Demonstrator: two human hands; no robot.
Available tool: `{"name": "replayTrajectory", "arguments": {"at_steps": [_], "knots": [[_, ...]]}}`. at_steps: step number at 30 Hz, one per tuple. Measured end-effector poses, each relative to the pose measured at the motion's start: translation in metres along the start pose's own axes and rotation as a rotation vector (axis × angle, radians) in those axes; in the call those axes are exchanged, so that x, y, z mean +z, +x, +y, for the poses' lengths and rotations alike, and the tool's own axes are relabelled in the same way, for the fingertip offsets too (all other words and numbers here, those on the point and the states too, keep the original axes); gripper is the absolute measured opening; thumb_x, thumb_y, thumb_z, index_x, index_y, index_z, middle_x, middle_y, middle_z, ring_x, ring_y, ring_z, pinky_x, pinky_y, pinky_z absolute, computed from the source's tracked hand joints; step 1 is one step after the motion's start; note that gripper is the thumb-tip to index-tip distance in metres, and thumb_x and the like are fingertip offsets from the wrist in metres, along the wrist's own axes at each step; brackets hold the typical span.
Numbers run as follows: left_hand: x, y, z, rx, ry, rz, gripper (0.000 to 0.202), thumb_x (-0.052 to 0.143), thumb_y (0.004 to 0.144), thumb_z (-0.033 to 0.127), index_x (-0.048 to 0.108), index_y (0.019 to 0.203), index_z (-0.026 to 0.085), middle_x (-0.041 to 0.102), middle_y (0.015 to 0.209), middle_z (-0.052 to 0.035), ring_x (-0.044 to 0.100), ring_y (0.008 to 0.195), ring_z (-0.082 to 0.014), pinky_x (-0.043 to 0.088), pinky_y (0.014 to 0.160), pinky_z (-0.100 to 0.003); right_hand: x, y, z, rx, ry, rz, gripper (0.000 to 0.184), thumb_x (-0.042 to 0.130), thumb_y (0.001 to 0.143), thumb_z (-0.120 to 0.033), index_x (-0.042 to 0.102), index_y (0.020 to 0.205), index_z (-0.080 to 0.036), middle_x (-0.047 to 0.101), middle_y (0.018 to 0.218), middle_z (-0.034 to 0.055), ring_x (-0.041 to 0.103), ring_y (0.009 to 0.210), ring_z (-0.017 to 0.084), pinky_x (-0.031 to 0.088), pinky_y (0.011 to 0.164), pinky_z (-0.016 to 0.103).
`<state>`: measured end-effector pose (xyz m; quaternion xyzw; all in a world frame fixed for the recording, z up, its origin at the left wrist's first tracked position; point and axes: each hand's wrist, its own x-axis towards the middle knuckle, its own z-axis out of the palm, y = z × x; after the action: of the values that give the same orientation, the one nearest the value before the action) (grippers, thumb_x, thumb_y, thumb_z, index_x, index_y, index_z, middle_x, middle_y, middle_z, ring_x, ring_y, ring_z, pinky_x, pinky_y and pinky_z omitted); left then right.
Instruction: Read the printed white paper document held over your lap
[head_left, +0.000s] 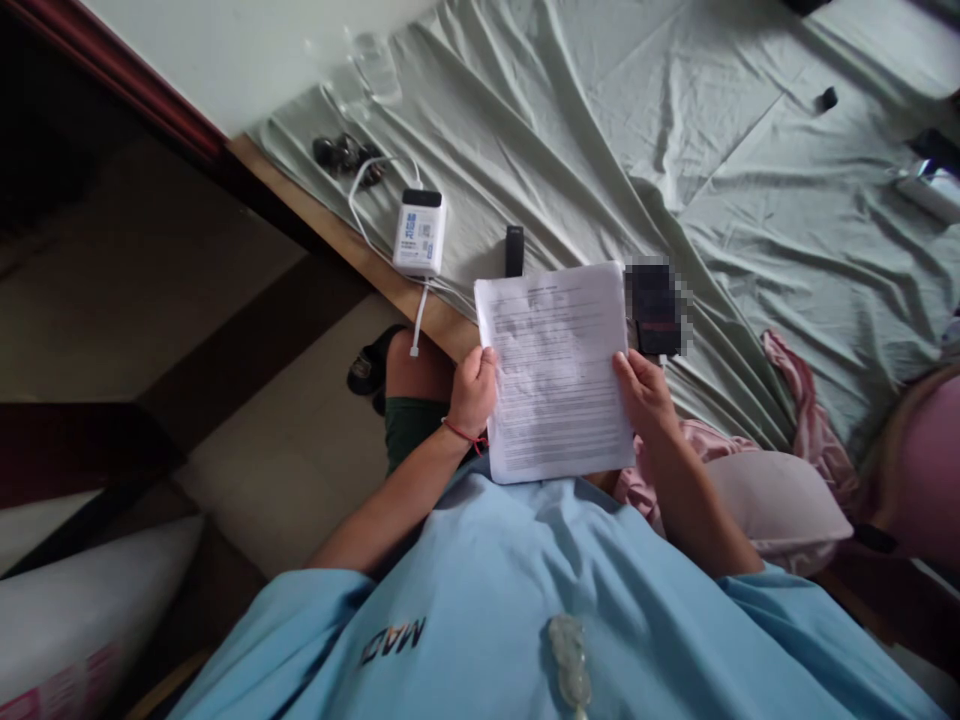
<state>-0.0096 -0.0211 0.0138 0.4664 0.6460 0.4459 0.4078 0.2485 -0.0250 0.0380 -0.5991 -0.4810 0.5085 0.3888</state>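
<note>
Both hands share one white printed sheet of paper (555, 370), raised above my lap so the text faces me: my left hand (472, 390) pinches the left edge, thumb on top, and my right hand (645, 390) closes its grip on the right edge, which keeps the page flat and taut for reading. Beyond it, on the pale green wrinkled bedsheet (675, 130), lies a white rectangular power bank (419, 232) with its cable, set down near the bed's edge, within reach.
</note>
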Motion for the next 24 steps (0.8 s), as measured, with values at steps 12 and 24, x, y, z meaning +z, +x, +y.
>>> {"name": "replayTrajectory", "arguments": {"at_steps": [12,24], "knots": [[0.001,-0.004,-0.009,-0.19,-0.173,-0.021,0.038,0.057,0.092,0.046,0.047,0.067,0.02,0.046,0.064,0.0011,0.047,0.067,-0.0148,0.04,0.063,-0.025,-0.001,0.015,0.015,0.156,0.024,-0.122,0.048,0.065,0.082,-0.068,0.064,0.085,-0.02,0.062,0.065,0.0,0.054,0.058,0.016,0.041,0.052,0.026],[0.004,-0.001,0.0,-0.209,-0.262,-0.087,0.034,0.062,0.088,0.045,0.051,0.069,0.02,0.049,0.066,0.0008,0.046,0.065,-0.015,0.04,0.065,-0.026,-0.003,0.012,0.013,0.163,-0.02,-0.058,0.046,0.064,0.082,-0.066,0.059,0.078,-0.021,0.056,0.06,-0.0013,0.05,0.055,0.015,0.037,0.049,0.025]]}}
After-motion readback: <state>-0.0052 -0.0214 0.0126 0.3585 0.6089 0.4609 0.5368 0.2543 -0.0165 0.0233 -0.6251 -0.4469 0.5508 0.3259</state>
